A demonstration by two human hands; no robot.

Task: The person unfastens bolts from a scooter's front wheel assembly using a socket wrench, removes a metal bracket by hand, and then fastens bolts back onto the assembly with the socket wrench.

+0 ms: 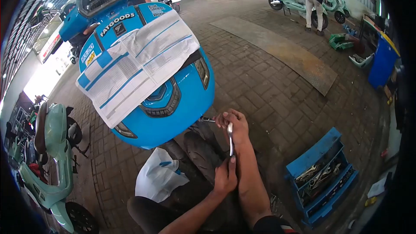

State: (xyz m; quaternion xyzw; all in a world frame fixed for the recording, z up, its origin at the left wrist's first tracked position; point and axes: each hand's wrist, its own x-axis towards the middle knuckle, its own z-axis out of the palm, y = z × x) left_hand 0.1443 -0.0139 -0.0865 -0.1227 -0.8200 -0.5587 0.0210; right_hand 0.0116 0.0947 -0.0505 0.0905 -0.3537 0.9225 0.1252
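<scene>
Right hand: the right hand (236,123) is closed around the head end of a slim silver metal ratchet wrench (231,141).
Left hand: the left hand (225,175) has its fingers curled, thumb against the wrench handle's lower end.
Dark metal socket shaft (208,120): runs from the right hand toward the lower edge of the glossy blue scooter body (188,97); whether it is seated on a fastener cannot be told.
Black rubber tyre (198,149): just beside the shaft, below the body.
Slip risk: a tilted shaft could jump off and scrape the blue paint or knock knuckles on the tyre.
Paper risk: a hard jolt might slide the white-and-blue printed paper sheets (143,63) off the body.
</scene>
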